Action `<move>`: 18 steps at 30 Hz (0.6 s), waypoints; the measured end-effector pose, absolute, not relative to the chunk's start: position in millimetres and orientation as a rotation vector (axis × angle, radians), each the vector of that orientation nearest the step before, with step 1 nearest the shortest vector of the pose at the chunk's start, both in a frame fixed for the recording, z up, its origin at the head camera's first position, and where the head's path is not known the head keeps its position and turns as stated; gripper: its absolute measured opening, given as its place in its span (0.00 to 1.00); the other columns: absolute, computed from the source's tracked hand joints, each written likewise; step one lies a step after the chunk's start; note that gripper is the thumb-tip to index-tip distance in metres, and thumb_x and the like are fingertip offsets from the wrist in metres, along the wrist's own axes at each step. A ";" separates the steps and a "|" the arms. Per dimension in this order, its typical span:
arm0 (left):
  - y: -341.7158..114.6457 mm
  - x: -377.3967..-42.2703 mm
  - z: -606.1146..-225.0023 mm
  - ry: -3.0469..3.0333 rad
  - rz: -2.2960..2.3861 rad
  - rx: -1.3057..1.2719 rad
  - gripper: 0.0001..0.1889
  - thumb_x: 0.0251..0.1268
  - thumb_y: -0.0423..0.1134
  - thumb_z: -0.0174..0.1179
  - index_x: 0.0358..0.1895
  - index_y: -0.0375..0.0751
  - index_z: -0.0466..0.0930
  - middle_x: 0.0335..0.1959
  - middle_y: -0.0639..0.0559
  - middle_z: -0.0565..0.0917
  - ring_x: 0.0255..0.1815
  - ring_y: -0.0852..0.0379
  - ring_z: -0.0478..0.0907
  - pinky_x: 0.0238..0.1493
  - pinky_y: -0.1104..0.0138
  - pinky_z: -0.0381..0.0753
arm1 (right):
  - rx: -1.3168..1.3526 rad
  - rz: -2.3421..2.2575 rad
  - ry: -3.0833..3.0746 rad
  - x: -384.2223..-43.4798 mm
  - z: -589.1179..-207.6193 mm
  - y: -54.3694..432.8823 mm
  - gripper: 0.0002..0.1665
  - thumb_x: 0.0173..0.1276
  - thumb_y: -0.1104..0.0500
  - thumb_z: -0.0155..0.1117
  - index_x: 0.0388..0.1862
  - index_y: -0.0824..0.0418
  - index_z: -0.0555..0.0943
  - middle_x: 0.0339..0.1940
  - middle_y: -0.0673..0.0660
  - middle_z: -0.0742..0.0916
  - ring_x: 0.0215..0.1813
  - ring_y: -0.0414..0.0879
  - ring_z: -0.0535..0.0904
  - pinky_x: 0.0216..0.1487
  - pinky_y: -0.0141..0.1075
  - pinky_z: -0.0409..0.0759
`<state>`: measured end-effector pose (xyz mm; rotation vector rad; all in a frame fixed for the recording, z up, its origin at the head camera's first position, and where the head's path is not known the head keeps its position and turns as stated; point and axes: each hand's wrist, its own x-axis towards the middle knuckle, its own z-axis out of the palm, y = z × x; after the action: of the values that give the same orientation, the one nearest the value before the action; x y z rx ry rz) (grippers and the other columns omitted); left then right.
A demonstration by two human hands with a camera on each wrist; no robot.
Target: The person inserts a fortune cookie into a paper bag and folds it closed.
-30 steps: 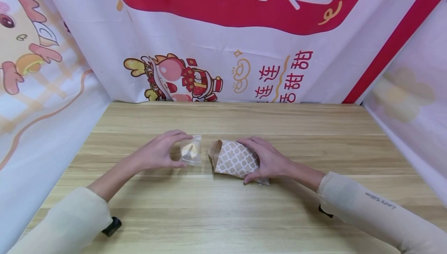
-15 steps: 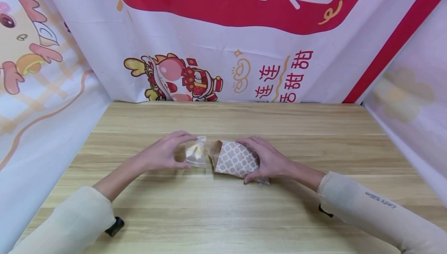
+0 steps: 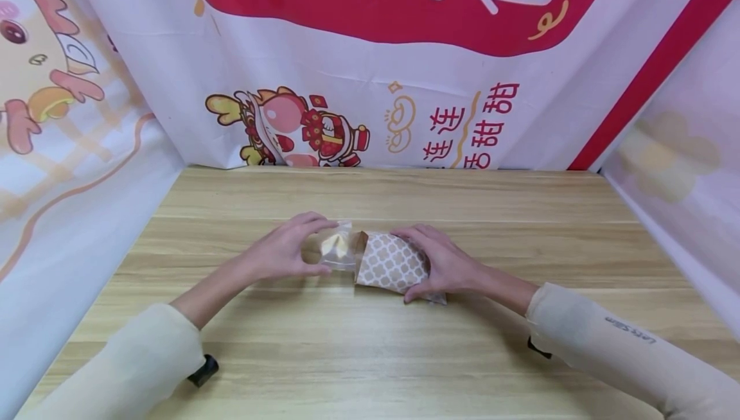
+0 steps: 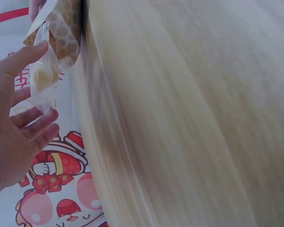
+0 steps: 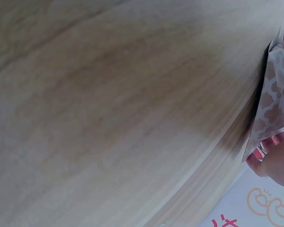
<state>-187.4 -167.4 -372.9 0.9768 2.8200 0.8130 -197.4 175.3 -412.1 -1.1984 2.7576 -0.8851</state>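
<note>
My left hand (image 3: 291, 248) pinches a clear plastic packet between thumb and fingers, with a pale yellow fortune cookie (image 3: 335, 246) inside it. The packet's right edge reaches the open mouth of a brown paper bag (image 3: 393, 262) printed with white lattice. In the left wrist view the wrapped cookie (image 4: 45, 76) hangs between thumb and fingertips, its top overlapping the bag (image 4: 66, 38). My right hand (image 3: 445, 262) grips the bag across its closed end, which lies on the table. The right wrist view shows the bag (image 5: 274, 94) between the thumb and the fingers (image 5: 274, 158).
The wood-grain table (image 3: 370, 343) extends around both hands. A white and red printed cloth (image 3: 370, 105) hangs along its back edge, and more printed cloth (image 3: 87, 150) walls off the sides. Dark wrist pieces (image 3: 203, 370) show under the sleeves.
My left hand has moved right with the wrapped cookie, bringing the packet from a short gap away up to the bag's mouth. The right hand and the bag stay in place.
</note>
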 end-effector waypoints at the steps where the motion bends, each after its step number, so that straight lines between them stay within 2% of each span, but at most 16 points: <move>1: -165.8 -187.9 -373.0 2.823 0.810 0.975 0.43 0.53 0.47 0.81 0.73 0.41 0.73 0.69 0.41 0.76 0.69 0.40 0.73 0.68 0.40 0.75 | -1.201 -0.884 2.759 -197.4 -412.1 175.5 0.73 0.30 0.38 0.93 0.76 0.59 0.69 0.66 0.57 0.81 0.67 0.54 0.75 0.71 0.55 0.72; 11: -161.6 -190.0 -366.2 2.863 0.809 0.951 0.43 0.53 0.48 0.80 0.73 0.40 0.72 0.68 0.40 0.76 0.70 0.38 0.72 0.66 0.39 0.75 | -1.208 -0.884 2.760 -198.4 -412.9 175.9 0.73 0.31 0.38 0.93 0.76 0.59 0.69 0.66 0.57 0.81 0.66 0.54 0.75 0.70 0.56 0.73; 18: -157.9 -189.0 -373.5 2.913 0.738 1.040 0.42 0.52 0.47 0.80 0.71 0.38 0.75 0.65 0.39 0.77 0.66 0.40 0.75 0.66 0.44 0.78 | -1.207 -0.876 2.762 -197.9 -411.4 175.7 0.72 0.31 0.38 0.92 0.77 0.58 0.68 0.65 0.57 0.81 0.65 0.54 0.75 0.69 0.56 0.73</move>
<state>-189.0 -157.9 -373.5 1.0399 2.9132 0.7383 -197.9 175.7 -411.4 -1.2067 2.7621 -0.8759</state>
